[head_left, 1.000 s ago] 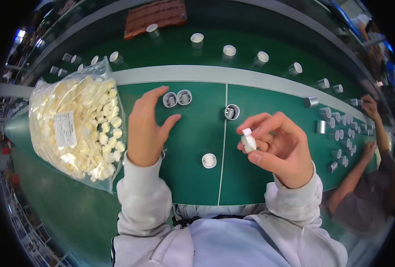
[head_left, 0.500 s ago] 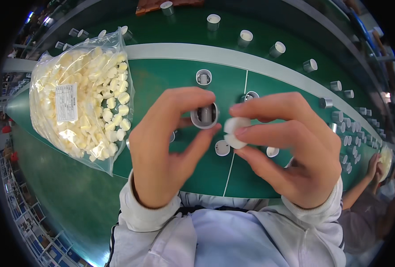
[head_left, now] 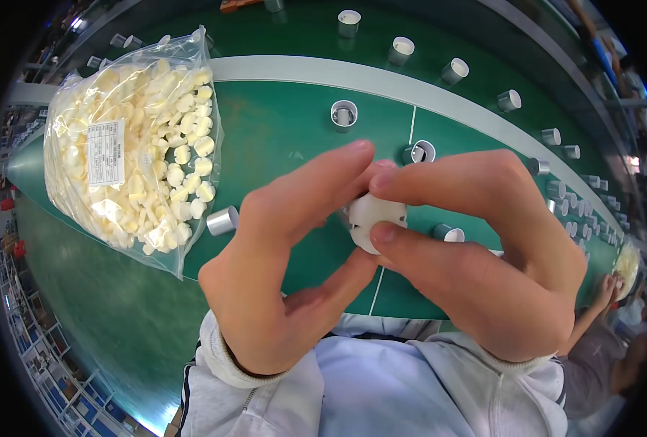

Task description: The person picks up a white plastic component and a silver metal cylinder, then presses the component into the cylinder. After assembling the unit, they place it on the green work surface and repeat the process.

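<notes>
Green table, left hand gripping cup, right hand now holding disc over it

The white cap looks like smooth matt plastic, the cup shiny metal, and the bag glossy clear plastic.

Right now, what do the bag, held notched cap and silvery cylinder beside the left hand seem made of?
Bag: clear, glossy plastic film, from its wrinkles and glare. Notched cap: probably matte white plastic, being opaque with little shine. Silvery cylinder: apparently satin metal, given its streaked highlight.
</notes>
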`<state>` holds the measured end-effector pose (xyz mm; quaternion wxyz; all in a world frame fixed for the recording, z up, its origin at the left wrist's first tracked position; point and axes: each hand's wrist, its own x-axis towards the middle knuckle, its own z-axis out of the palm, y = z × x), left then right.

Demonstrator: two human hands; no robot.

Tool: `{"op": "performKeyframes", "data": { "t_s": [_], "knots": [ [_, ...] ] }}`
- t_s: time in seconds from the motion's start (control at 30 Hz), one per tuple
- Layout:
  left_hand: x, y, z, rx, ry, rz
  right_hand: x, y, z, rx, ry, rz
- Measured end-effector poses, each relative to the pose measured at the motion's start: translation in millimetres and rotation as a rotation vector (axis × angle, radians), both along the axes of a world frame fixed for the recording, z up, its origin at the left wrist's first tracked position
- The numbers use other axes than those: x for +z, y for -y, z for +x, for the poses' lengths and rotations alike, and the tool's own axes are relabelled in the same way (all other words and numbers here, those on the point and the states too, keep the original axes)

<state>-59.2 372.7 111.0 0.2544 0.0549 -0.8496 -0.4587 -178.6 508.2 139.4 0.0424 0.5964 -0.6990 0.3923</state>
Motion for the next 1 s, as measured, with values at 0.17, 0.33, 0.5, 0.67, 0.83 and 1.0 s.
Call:
{"op": "performKeyframes", "data": {
  "t_s": [0.17,0.33,0.5,0.67,0.83,1.0],
  "knots": [
    [0,-1,-4,-0.073,-0.054,-0.01,2,-8,3,-0.046,-0.007,-0.006],
    [-2,0,-2,-0.044,-0.109,-0.041,10,-14,3,-0.044,0.006,0.11],
    [-3,1,2,-0.031,-0.053,0.001,2,-16,-1,-0.019,-0.012,0.114],
    [-5,-7,-1,0.003,-0.077,0.094,-4,-20,-4,-0.042,-0.029,0.101],
    [-8,-3,-6,-0.06,-0.14,0.018,0,-22,-4,-0.067,0.062,0.117],
    [-10,-2,-6,-0.116,-0.128,-0.02,-2,-20,3,-0.134,0.058,0.14]
  ]
}}
